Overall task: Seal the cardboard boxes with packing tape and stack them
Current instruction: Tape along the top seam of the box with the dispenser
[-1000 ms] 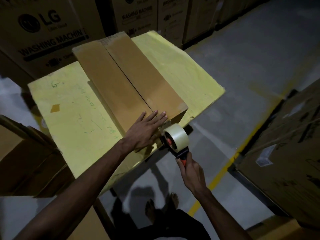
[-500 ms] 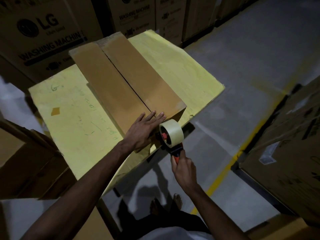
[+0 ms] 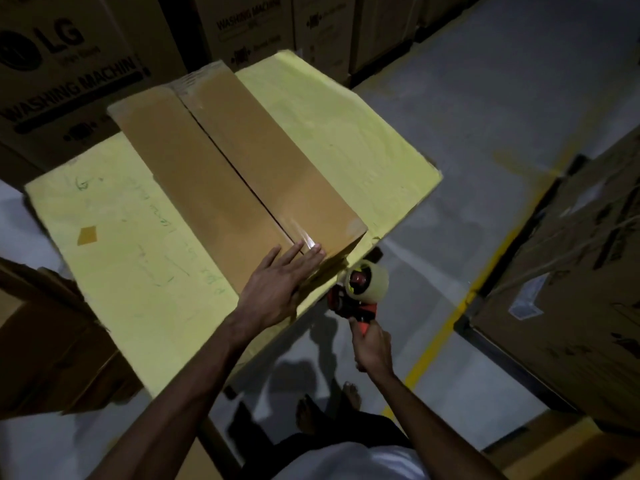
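Note:
A long brown cardboard box [image 3: 221, 168] lies on a yellow table [image 3: 131, 251], its two top flaps closed along a dark centre seam. A shiny strip of clear tape shows at the seam's near end. My left hand [image 3: 280, 289] lies flat with straight fingers on the box's near end, fingertips on the tape. Just off the box's near corner, my right hand [image 3: 372, 344] grips the orange handle of a tape dispenser [image 3: 360, 291] that carries a roll of clear tape.
Large washing-machine cartons [image 3: 69, 64] stand behind the table. More brown cartons [image 3: 571, 278] sit at the right beyond a yellow floor line [image 3: 450, 317], and open cardboard boxes [image 3: 41, 341] at the left. Grey floor and my bare feet [image 3: 311, 410] show below.
The dispenser has dropped slightly from the box's near corner toward me. My left hand still presses the box end. The view has shifted closer.

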`<state>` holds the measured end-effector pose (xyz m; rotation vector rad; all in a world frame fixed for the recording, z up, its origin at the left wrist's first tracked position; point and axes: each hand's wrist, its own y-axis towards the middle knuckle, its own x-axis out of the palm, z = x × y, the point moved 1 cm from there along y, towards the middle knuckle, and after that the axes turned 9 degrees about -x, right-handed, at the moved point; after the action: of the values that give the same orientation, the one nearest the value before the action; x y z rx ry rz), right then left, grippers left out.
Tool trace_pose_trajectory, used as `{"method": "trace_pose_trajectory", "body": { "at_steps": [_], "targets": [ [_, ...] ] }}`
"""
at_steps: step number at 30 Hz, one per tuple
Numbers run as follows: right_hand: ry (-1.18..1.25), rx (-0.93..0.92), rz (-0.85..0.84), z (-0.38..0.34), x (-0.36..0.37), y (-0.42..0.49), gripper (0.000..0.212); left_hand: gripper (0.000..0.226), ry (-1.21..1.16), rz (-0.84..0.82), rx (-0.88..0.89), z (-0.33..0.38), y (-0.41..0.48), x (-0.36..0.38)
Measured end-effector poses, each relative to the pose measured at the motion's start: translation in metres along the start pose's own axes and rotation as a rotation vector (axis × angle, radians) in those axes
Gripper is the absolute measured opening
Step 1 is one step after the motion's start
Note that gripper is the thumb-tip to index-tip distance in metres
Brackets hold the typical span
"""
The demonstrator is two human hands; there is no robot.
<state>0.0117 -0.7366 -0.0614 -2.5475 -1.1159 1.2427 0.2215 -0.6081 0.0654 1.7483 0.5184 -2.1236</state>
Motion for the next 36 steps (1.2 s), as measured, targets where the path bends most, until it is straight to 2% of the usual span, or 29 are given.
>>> {"method": "trace_pose_trajectory", "body": {
  "at_steps": [4, 8, 10, 12, 15, 20, 25, 29, 32, 36],
  "targets": [
    [0.09, 0.03, 0.025, -0.024, -0.022, -0.003, 0.041, 0.086, 0.016, 0.005, -0.011, -0.002, -0.006, -0.002],
    [0.283, 0.108, 0.098, -0.015, -0.036, 0.001, 0.037, 0.067, -0.015, 0.042, -0.033, -0.002, -0.002, -0.007],
    [0.351, 0.13, 0.16, -0.018, -0.049, 0.014, 0.047, 0.063, -0.029, 0.094, -0.077, 0.004, 0.005, -0.009],
    [0.379, 0.104, 0.215, -0.029, -0.067, 0.032, 0.056, 0.059, -0.081, 0.16, -0.152, 0.012, 0.014, -0.002],
    [0.5, 0.017, 0.261, -0.069, -0.099, 0.067, 0.055, 0.055, -0.194, 0.247, -0.238, 0.019, 0.029, 0.009],
    [0.54, -0.073, 0.159, -0.147, -0.137, 0.146, 0.051, 0.043, -0.004, 0.378, -0.247, 0.035, 0.034, -0.002],
    [0.535, -0.134, -0.022, -0.189, -0.123, 0.21, 0.048, 0.052, 0.137, 0.442, -0.354, 0.04, 0.043, 0.009],
    [0.369, -0.194, -0.125, -0.199, -0.097, 0.238, 0.055, 0.09, 0.231, 0.283, -0.544, 0.043, 0.05, 0.016],
    [0.26, -0.237, -0.212, -0.197, -0.075, 0.255, 0.057, 0.1, 0.205, 0.234, -0.656, 0.046, 0.056, 0.017],
    [0.018, -0.309, -0.33, -0.195, -0.06, 0.27, 0.052, 0.112, 0.188, 0.258, -0.684, 0.047, 0.06, 0.017]
  ]
}}
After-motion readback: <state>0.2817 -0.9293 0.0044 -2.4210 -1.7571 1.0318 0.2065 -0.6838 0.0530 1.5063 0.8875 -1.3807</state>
